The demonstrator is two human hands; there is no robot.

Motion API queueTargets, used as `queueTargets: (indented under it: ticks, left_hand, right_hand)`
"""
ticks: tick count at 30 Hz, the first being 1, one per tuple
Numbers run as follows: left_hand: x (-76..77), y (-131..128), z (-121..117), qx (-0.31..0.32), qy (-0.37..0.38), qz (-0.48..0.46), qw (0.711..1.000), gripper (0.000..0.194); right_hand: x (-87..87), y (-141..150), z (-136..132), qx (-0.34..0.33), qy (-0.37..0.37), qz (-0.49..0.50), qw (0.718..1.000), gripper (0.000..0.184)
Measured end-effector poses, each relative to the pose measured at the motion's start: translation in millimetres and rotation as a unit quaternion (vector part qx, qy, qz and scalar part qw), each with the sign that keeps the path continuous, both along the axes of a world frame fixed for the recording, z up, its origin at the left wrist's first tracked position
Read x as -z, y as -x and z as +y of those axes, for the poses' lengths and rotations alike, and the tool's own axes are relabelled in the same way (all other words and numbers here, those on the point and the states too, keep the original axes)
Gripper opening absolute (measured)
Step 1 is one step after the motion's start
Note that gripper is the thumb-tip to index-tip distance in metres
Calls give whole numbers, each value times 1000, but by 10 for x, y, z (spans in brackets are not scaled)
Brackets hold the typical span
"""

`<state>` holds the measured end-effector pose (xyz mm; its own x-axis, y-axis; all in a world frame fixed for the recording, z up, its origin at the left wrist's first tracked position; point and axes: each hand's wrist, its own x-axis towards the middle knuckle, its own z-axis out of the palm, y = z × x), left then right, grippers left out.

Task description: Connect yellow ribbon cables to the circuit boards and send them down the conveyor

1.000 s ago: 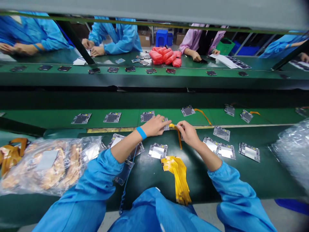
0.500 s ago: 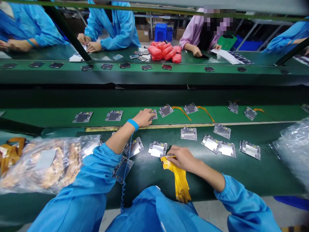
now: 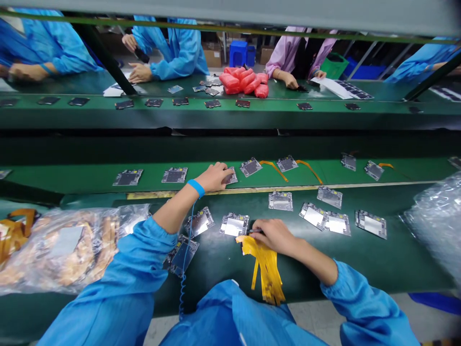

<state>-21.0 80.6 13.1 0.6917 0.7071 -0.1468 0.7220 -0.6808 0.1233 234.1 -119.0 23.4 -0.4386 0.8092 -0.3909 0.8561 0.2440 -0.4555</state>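
My left hand [image 3: 215, 177], with a blue wrist strap [image 3: 196, 188], has its fingers curled over the left part of a circuit board [image 3: 231, 177] on the green belt. Part of that board is hidden under the fingertips. Lower right, my right hand [image 3: 275, 235] pinches at the top of a bundle of yellow flex cables [image 3: 268, 269]. A small dark end shows at its fingertips, and one cable strip [image 3: 255, 275] stands apart from the bundle. Just left of that hand lies a circuit board with a silver plate [image 3: 234, 224].
Several circuit boards [image 3: 281, 201] lie on the bench. Two belt boards [image 3: 251, 166] [image 3: 287, 163] carry orange cables. A plastic bag of cables [image 3: 68, 250] fills the left side, bubble wrap [image 3: 437, 226] the right. A coiled blue cord [image 3: 183, 288] hangs from my strap. Co-workers sit opposite.
Boards on the belt have shifted slightly right. One yellow strip has separated leftward from the bundle at my right hand. A co-worker opposite has lifted one hand with a dark object.
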Motion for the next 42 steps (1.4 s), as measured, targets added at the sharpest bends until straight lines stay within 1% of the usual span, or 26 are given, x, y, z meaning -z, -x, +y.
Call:
queueTargets:
  ticks: [2,6,10,12,15,17,20,23,26,29,31,34,36,42]
  left_hand:
    - [-29,3,-124,22,2,-3,1000,59]
    - [-43,-71,-379,71,18,-6,997,58]
    - [-12,-174,-568,102,31,-7,994,57]
    - [8,-199,-621,109,30,-3,994,55]
    - [28,-197,-657,107,23,-1,994,51]
    - [23,-181,-665,103,19,0,995,48]
    - [-9,-162,-677,102,20,-1,995,46]
    - [-37,-166,-701,95,28,-34,995,42]
    - [-28,-194,-725,78,37,-73,994,36]
    - [2,-227,-730,79,39,-75,993,32]
    - [11,-247,-722,92,37,-58,993,34]
    - [-9,-276,-703,116,37,-31,992,42]
    - [-32,-299,-689,125,38,-18,991,45]
    - [-74,-368,-647,127,39,-5,991,39]
  right_hand:
    - [-22,-37,3,-2,3,14,1000,20]
    - [-60,-94,34,-41,3,67,997,22]
    - [-57,-140,71,-56,-5,164,985,22]
    - [-36,-168,87,-39,-3,203,978,20]
    - [8,-218,115,9,7,205,979,20]
    - [33,-250,138,32,13,207,978,20]
    - [40,-281,184,57,42,251,965,19]
    - [21,-281,244,78,80,298,948,23]
    - [32,-268,329,97,82,327,936,29]
    - [108,-268,452,121,55,324,937,33]
    - [177,-277,549,146,43,312,938,35]
    - [263,-295,689,169,31,288,942,28]
    - [296,-301,765,164,20,273,948,27]
    - [322,-288,897,117,-6,223,968,30]
